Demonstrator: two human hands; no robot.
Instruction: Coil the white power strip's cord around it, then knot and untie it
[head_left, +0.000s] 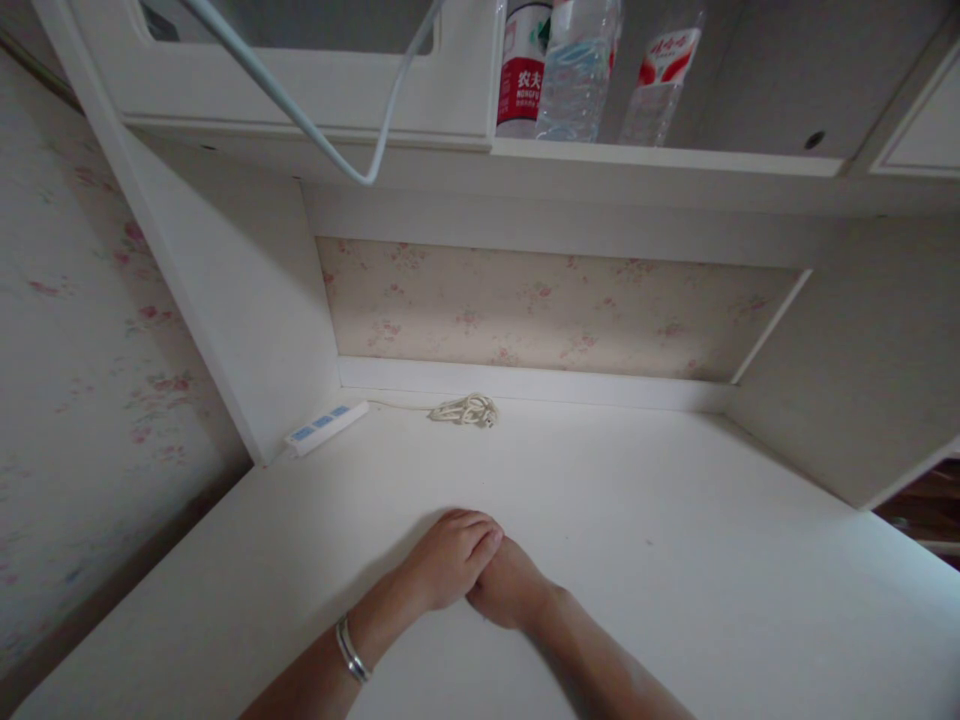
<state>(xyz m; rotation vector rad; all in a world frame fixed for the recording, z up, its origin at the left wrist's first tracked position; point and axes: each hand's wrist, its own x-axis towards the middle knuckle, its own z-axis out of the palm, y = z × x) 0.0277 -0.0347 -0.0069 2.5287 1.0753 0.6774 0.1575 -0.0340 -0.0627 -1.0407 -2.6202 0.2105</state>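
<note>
Presently, I am resting both forearms over the white bench (637,480), and my left grip (454,555) is lying over my right grip (510,585) at the lower middle of the frame. The left fingers are folding across the right grip, and no object is showing between them. Whether the left one is pressing firmly or only resting, I am not able to say; the right fingers are hiding underneath, so I am not seeing their state.

I am judging this as a pausing step, where nothing is being handled. From such a posture, any reaching would be calling first for parting the two grips.

Among the nearest things, the cord bundle (466,410) is lying on the bench near the centre of the frame, above my grips and apart from them. Its long axis is running almost level across the frame, but its loops are tangling, so no clear end is pointing out. The power strip (328,428) is sitting farther left; its long axis is slanting from lower left to upper right, and its upper-right end is pointing roughly toward the bundle.
</note>
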